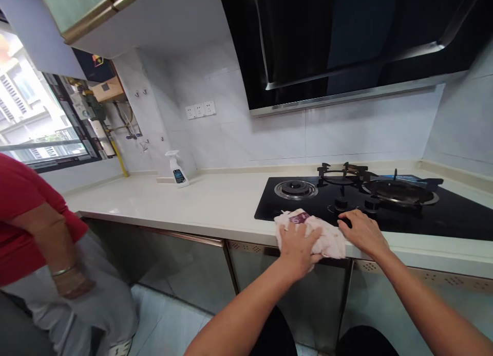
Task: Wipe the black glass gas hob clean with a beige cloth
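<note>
- Pink cloth (331, 241): we judge wiping counter edge (239, 235) in hand.
- L hand (296, 247): spread, pressing cloth.
- R hand (362, 231): half-curled, apparently empty.
- Next: prob. needs steady L pressure.

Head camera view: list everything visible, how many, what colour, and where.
Countertop: 1, cream, along wall
Hob: 1, black, on countertop
Cloth: 1, pale pink and purple, hob's front edge
Ringed burners: 2, dark and silver, on hob
Control knobs: 2, black, hob's front
Pan support: 1, dark, hob's rear
Spray bottle: 1, white, by wall
Range hood: 1, black, above hob
Sockets: 3, white, on wall
Upper cabinet: 1, greenish, top left
Lower cabinets: several, greenish, beneath countertop
Window: 1, dark frame, left
Pipe: 1, yellow, near window
Co-worker: 1, red top, left
Legs: 2, black, bottom
Left hand: 1, bare, on cloth
Right hand: 1, bare, beside cloth
</note>
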Demonstrator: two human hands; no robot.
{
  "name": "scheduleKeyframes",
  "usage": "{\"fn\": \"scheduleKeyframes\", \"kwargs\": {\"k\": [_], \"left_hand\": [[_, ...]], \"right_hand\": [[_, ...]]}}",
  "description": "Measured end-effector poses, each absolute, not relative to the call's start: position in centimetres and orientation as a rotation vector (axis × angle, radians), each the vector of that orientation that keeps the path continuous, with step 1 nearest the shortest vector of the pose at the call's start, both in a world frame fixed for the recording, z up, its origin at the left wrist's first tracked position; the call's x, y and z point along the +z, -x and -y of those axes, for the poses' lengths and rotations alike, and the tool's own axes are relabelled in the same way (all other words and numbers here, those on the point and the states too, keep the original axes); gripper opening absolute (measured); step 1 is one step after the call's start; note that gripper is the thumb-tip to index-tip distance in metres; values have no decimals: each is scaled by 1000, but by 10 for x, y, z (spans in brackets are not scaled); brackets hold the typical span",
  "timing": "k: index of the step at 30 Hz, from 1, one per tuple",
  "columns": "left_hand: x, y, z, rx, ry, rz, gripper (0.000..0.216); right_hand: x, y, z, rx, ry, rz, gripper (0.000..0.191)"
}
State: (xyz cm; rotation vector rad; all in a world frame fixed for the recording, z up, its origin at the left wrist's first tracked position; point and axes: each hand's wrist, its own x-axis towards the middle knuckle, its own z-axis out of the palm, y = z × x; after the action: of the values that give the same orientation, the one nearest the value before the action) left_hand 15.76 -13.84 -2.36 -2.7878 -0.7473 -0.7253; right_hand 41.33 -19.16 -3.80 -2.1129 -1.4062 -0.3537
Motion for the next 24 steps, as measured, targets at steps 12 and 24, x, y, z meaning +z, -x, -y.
{"fn": "scheduleKeyframes", "kwargs": {"k": [12, 24], "left_hand": [[-28, -127, 112, -685, 2746, 480, 64], [24, 82, -7, -280, 2577, 1268, 77]], "right_hand": [[-44, -428, 194, -370, 2073, 1485, 42], [-29, -405, 195, -343, 2140, 1430, 39]]}}
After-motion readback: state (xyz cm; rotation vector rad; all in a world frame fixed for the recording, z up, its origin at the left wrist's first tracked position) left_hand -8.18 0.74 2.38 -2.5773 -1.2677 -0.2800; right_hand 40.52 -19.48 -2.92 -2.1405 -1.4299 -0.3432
